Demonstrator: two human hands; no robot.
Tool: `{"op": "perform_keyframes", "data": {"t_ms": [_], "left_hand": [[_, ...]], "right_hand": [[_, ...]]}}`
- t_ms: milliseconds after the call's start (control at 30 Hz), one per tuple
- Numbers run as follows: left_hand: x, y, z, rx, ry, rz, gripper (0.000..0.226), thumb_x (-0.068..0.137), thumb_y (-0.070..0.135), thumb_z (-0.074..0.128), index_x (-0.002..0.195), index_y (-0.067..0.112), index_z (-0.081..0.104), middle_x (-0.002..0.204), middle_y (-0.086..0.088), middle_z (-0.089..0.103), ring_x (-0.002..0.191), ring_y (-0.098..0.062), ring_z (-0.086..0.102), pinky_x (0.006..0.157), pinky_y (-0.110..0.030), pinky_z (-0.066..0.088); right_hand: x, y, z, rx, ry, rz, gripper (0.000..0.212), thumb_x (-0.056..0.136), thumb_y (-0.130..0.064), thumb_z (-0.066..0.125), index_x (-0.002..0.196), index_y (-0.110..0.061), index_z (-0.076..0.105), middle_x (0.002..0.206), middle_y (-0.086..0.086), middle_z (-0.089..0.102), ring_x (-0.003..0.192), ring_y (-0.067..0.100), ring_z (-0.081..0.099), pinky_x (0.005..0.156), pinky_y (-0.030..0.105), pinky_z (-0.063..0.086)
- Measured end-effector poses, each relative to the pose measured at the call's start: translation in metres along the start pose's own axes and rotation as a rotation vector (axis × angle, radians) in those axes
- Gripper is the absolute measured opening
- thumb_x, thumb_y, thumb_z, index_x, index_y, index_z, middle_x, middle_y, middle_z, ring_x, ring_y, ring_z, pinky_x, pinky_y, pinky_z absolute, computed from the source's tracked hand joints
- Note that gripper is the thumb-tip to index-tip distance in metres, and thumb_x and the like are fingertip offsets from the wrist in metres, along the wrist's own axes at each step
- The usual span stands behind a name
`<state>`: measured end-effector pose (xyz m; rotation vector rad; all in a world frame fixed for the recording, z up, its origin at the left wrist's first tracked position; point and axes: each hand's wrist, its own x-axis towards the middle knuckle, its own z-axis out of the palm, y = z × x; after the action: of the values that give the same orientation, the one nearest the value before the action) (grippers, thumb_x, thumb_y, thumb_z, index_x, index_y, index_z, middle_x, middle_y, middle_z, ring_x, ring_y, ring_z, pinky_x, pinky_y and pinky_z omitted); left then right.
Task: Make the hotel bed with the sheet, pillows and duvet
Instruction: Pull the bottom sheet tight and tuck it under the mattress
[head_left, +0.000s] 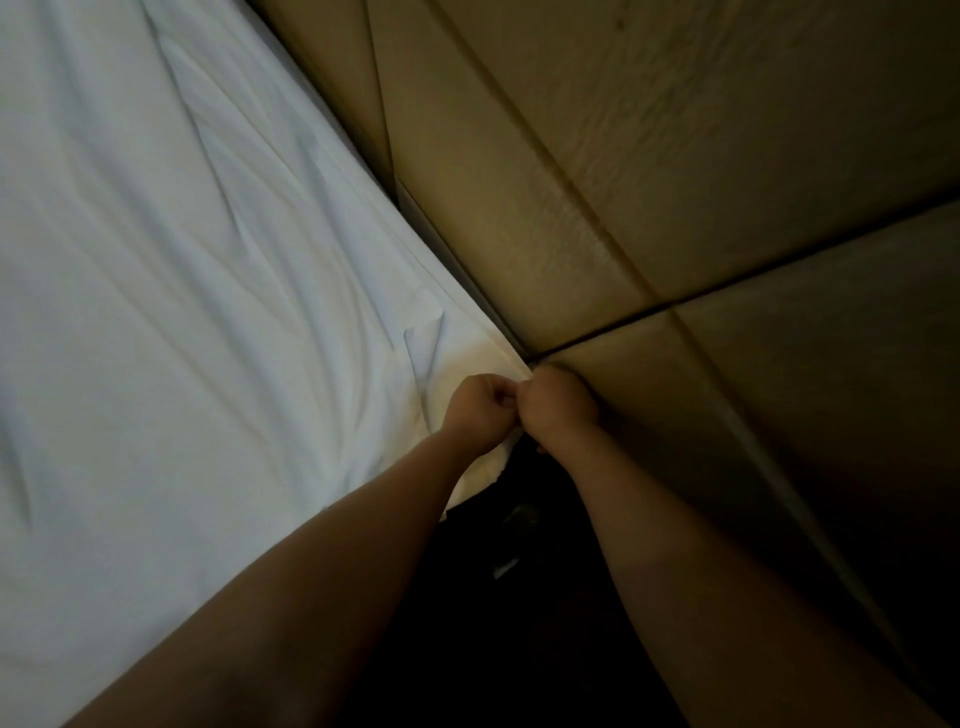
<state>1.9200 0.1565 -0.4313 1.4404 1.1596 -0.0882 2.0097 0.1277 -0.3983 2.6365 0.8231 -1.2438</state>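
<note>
forearms come up from the bottom edge, the left one lying over the bed, the right one over the dark floor gap (483, 597) beside it. both meet at the near corner of the mattress. the left hand (480, 410) is curled and pinches the edge of the sheet (208, 270) right at that corner. the right hand (560, 402) is fisted, touching the left, its knuckles against the padded panels (649, 171); it looks to grip the same bit of cloth, though its fingers are hidden. a small flap of sheet hangs loose just below the two hands. from the hands the sheet runs away up and to the left, its long edge following the seam where bed meets panels, creased in long folds that fan out from the corner. the tuck probably has to go down into the narrow slot on the right-hand side, so the right hand sits nearer the job. no pillows or duvet show.
</note>
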Motion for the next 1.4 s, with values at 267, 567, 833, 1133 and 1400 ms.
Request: {"op": "perform_keyframes", "data": {"t_ms": [267, 567, 833, 1133, 1400], "left_hand": [[0.018, -0.024, -0.005, 0.069, -0.010, -0.069, 0.042, 0.089, -0.003, 0.047, 0.125, 0.013, 0.062, 0.129, -0.006, 0.061, 0.121, -0.018, 0.055, 0.099, -0.024, 0.042], [0.004, -0.059, -0.068, 0.491, 0.526, -0.242, 0.083, 0.068, 0.044, 0.078, 0.136, 0.016, 0.039, 0.138, -0.007, 0.040, 0.124, -0.026, 0.043, 0.099, -0.038, 0.042], [-0.004, -0.059, -0.085, 0.074, 0.144, -0.192, 0.030, 0.094, 0.025, 0.055, 0.110, 0.001, 0.062, 0.109, -0.014, 0.065, 0.102, -0.030, 0.061, 0.081, -0.033, 0.046], [-0.041, 0.034, -0.104, -0.267, -0.094, -0.032, 0.023, 0.091, 0.027, 0.063, 0.098, 0.006, 0.068, 0.088, -0.010, 0.069, 0.076, -0.017, 0.066, 0.061, -0.024, 0.050], [-0.085, 0.074, -0.083, -0.160, -0.212, 0.071, 0.042, 0.095, 0.025, 0.060, 0.056, 0.016, 0.047, 0.038, 0.009, 0.050, 0.035, 0.000, 0.046, 0.038, -0.011, 0.034]], "right_hand": [[0.014, 0.016, 0.011, 0.015, -0.093, -0.041, 0.036, 0.095, -0.021, 0.050, 0.131, -0.016, 0.053, 0.129, 0.010, 0.057, 0.109, 0.032, 0.059, 0.089, 0.044, 0.054], [0.037, -0.049, 0.046, 0.662, -0.270, -0.016, 0.042, 0.090, -0.016, 0.048, 0.132, -0.017, 0.051, 0.110, 0.008, 0.057, 0.098, 0.024, 0.055, 0.082, 0.037, 0.046], [0.014, -0.064, 0.044, 0.780, -0.410, 0.055, 0.042, 0.093, -0.044, 0.045, 0.118, -0.015, 0.062, 0.115, 0.010, 0.061, 0.108, 0.029, 0.057, 0.097, 0.043, 0.045], [-0.035, -0.052, -0.030, 0.927, -0.699, -0.071, 0.050, 0.078, -0.060, 0.066, 0.103, -0.017, 0.071, 0.105, 0.017, 0.068, 0.102, 0.029, 0.065, 0.087, 0.038, 0.051], [-0.101, 0.002, -0.055, 0.978, -0.644, -0.141, 0.042, 0.072, -0.028, 0.078, 0.102, -0.002, 0.066, 0.102, 0.018, 0.070, 0.096, 0.027, 0.068, 0.088, 0.037, 0.055]]}}
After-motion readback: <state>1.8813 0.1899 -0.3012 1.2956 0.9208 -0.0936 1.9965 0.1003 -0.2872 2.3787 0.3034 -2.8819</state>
